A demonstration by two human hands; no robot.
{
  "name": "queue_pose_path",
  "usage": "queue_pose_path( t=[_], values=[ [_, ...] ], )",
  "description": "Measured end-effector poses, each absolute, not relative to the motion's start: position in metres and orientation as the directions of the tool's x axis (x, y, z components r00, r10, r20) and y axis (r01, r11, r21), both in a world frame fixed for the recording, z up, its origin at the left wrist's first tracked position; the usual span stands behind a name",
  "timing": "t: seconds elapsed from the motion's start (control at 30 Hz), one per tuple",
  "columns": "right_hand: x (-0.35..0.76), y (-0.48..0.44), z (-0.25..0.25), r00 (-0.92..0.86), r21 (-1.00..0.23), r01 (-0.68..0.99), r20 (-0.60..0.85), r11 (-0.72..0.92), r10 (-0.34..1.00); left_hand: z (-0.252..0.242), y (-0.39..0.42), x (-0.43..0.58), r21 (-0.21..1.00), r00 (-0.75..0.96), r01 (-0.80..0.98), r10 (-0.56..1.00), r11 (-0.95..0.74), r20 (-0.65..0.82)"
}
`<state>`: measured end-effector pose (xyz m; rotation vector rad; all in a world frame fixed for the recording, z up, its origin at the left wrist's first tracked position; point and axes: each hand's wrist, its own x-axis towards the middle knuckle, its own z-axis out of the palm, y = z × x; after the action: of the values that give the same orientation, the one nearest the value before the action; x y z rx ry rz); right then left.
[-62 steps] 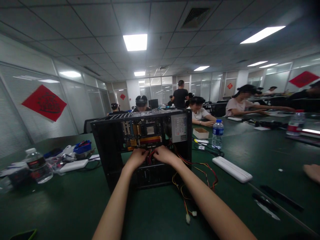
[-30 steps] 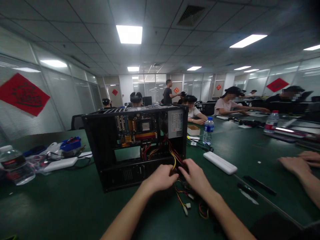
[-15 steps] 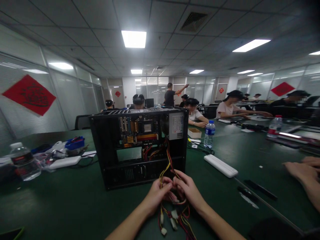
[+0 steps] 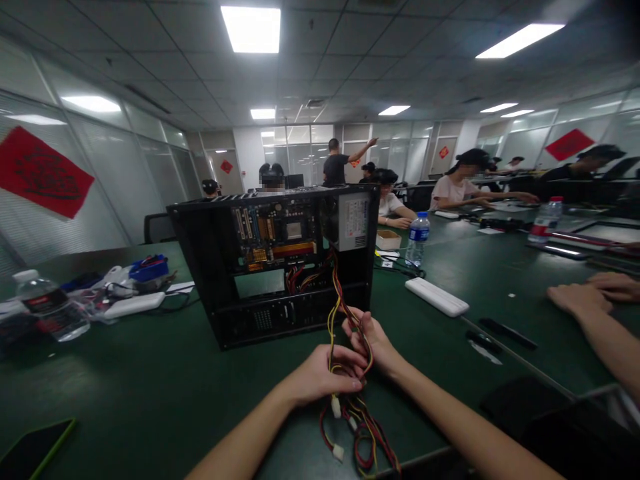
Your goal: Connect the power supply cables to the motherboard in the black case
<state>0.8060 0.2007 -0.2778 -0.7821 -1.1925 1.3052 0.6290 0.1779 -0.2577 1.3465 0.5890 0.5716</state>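
Observation:
A black computer case [image 4: 200, 267] stands with its open side towards me, its motherboard [image 4: 255, 230] and power supply [image 4: 353, 223] showing. A bundle of red, yellow and black power cables [image 4: 338, 280] hangs out of it. My left hand [image 4: 325, 373] is closed around the lower part of these cables, its thumb and fingers curled about them. Higher up, close to the case's front edge, my right hand [image 4: 375, 343] has its fingers around the same bundle. White connectors [image 4: 338, 453] dangle below the left hand, with more cable loops lying on the green table [image 4: 250, 413].
A white power bank [image 4: 436, 297] and a blue-capped water bottle [image 4: 418, 240] are right of the case. Another bottle [image 4: 50, 307] and a blue box [image 4: 149, 268] stand left. A dark phone [image 4: 37, 450] lies front left. Another person's hands [image 4: 583, 293] rest at right.
My right hand has moved up the cables, away from the left, and turned. My left hand stays lower on the bundle. The view has tilted down.

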Motion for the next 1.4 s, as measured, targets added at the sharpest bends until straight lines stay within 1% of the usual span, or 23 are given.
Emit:
queue_pose_path(
  t=[0.2, 0.47, 0.6, 0.7, 0.8, 0.9, 0.97, 1.03, 1.07, 1.1, 1.13, 1.17, 1.2, 1.23, 1.27, 1.3, 1.4],
  values=[
    [0.808, 0.198, -0.272, -0.106, -0.936, -0.326, 0.176, 0.133, 0.979, -0.251, 0.184, 0.617, 0.971, 0.809, -0.073, 0.583, 0.228, -0.077],
    [0.813, 0.199, -0.268, -0.013, -0.933, -0.347, 0.102, 0.092, 0.995, -0.245, 0.188, 0.611, 0.907, 0.747, -0.279, 0.664, 0.316, -0.001],
    [0.816, 0.201, -0.265, 0.014, -0.923, -0.379, 0.063, 0.063, 0.998, -0.242, 0.189, 0.609, 0.906, 0.759, -0.284, 0.651, 0.313, 0.013],
    [0.821, 0.202, -0.260, -0.019, -0.884, -0.467, 0.033, 0.021, 0.999, -0.243, 0.191, 0.603, 0.913, 0.751, -0.272, 0.660, 0.304, 0.004],
    [0.829, 0.202, -0.253, -0.090, -0.828, -0.561, 0.046, -0.013, 0.995, -0.245, 0.196, 0.592, 0.905, 0.735, -0.289, 0.678, 0.311, 0.001],
    [0.837, 0.199, -0.247, -0.127, -0.832, -0.554, 0.065, -0.017, 0.990, -0.244, 0.200, 0.578, 0.898, 0.716, -0.321, 0.697, 0.301, 0.023],
    [0.838, 0.197, -0.246, -0.165, -0.862, -0.507, 0.087, -0.009, 0.983, -0.242, 0.203, 0.568, 0.896, 0.690, -0.347, 0.722, 0.277, 0.044],
    [0.834, 0.194, -0.250, -0.227, -0.908, -0.418, 0.132, 0.026, 0.965, -0.240, 0.205, 0.561, 0.895, 0.658, -0.371, 0.750, 0.248, 0.065],
    [0.831, 0.192, -0.253, -0.247, -0.939, -0.337, 0.166, 0.076, 0.955, -0.241, 0.205, 0.558, 0.898, 0.643, -0.374, 0.763, 0.232, 0.070],
    [0.827, 0.191, -0.257, -0.254, -0.963, -0.216, 0.215, 0.161, 0.943, -0.242, 0.205, 0.555, 0.904, 0.632, -0.367, 0.772, 0.220, 0.068],
    [0.823, 0.189, -0.262, -0.263, -0.960, -0.061, 0.280, 0.274, 0.923, -0.244, 0.205, 0.554, 0.913, 0.628, -0.346, 0.776, 0.215, 0.055],
    [0.819, 0.188, -0.266, -0.289, -0.912, 0.105, 0.353, 0.396, 0.890, -0.246, 0.204, 0.553, 0.925, 0.631, -0.313, 0.775, 0.215, 0.034],
    [0.816, 0.187, -0.271, -0.329, -0.826, 0.245, 0.421, 0.507, 0.845, -0.249, 0.203, 0.553, 0.936, 0.639, -0.274, 0.769, 0.220, 0.006],
    [0.812, 0.185, -0.275, -0.372, -0.732, 0.339, 0.473, 0.591, 0.799, -0.252, 0.203, 0.554, 0.945, 0.650, -0.234, 0.760, 0.229, -0.024],
    [0.809, 0.184, -0.278, -0.413, -0.656, 0.388, 0.504, 0.647, 0.758, -0.256, 0.202, 0.556, 0.951, 0.657, -0.197, 0.752, 0.237, -0.051],
    [0.807, 0.183, -0.280, -0.446, -0.611, 0.403, 0.519, 0.681, 0.730, -0.259, 0.201, 0.558, 0.957, 0.660, -0.166, 0.747, 0.240, -0.073],
    [0.801, 0.179, -0.282, -0.481, -0.563, 0.438, 0.512, 0.701, 0.712, -0.265, 0.198, 0.564, 0.972, 0.654, -0.110, 0.752, 0.206, -0.085]
  ],
)
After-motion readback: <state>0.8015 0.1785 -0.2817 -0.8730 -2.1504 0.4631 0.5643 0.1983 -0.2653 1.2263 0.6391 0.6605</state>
